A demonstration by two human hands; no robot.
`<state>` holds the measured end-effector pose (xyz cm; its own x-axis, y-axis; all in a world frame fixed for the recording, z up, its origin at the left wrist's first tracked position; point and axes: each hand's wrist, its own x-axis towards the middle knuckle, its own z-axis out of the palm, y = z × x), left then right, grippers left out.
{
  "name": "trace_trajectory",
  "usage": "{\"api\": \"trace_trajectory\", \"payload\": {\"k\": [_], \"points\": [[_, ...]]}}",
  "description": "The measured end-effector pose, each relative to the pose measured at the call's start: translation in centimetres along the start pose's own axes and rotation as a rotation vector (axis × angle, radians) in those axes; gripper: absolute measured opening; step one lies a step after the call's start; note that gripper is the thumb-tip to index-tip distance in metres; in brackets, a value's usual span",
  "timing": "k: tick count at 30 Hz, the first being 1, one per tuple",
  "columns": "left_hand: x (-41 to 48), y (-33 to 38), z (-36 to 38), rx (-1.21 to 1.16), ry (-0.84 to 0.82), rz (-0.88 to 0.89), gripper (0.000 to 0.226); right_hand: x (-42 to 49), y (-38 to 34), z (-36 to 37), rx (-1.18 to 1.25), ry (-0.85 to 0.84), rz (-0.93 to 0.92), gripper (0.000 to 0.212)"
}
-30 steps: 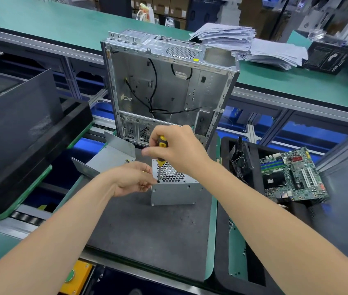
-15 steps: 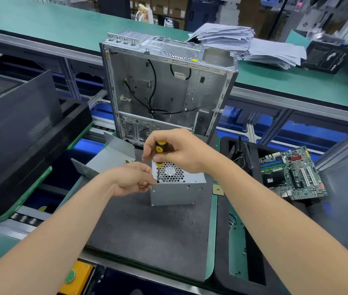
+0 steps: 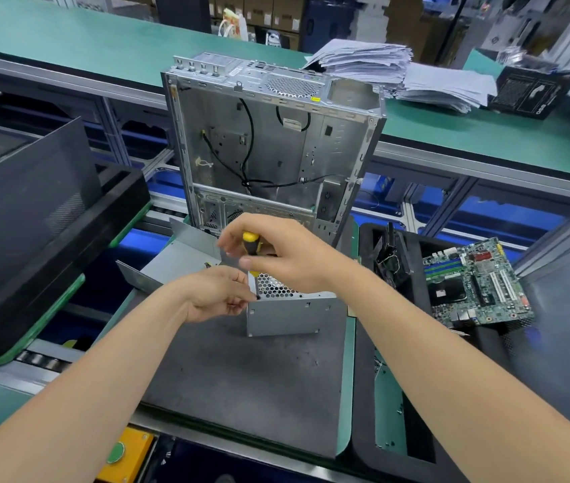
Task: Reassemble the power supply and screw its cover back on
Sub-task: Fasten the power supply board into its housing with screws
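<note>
Centrally, power supply (image 3: pixel 290 308): grey metal box with a perforated top, standing on the dark surface (image 3: pixel 241 385). Right grip (image 3: pixel 283 252), above its left corner, closed round a yellow-and-black screwdriver (image 3: pixel 251 242), tip down at that corner. Left grip (image 3: pixel 217 294), against its left side, fingers curled by the tip; whether they pinch anything cannot be told. Open computer case (image 3: pixel 269 141) behind it; motherboard (image 3: pixel 475 280) to its right.

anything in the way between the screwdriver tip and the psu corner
Nothing visible. The screwdriver in the right hand has its tip right at the psu's top near-left corner. The left hand sits just beside the tip, apparently not under it.
</note>
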<state>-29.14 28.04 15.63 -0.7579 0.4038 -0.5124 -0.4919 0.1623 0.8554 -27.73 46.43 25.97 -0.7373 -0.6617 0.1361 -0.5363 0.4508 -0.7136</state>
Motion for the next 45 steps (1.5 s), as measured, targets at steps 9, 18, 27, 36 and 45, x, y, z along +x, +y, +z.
{"api": "trace_trajectory", "payload": {"k": [9,18,27,36,45], "points": [[0.3,-0.2,-0.1,-0.056,-0.018,-0.024,0.042,-0.5,1.3,0.6,0.125,0.164,0.088,0.039],[-0.1,-0.7,0.0,-0.104,-0.039,0.007,0.042,-1.4,0.6,-0.7,0.333,0.259,0.008,0.028],[-1.6,-3.9,-1.7,-0.057,0.017,0.129,0.023,-5.7,5.7,1.3,0.268,0.141,0.191,0.028],[-1.3,-8.4,0.6,0.673,0.140,0.355,0.011,-11.7,12.2,11.3,0.104,0.235,0.425,0.025],[1.0,-12.2,5.2,1.141,0.245,0.601,0.022,-13.7,13.8,14.5,-0.146,0.270,0.444,0.015]]}}
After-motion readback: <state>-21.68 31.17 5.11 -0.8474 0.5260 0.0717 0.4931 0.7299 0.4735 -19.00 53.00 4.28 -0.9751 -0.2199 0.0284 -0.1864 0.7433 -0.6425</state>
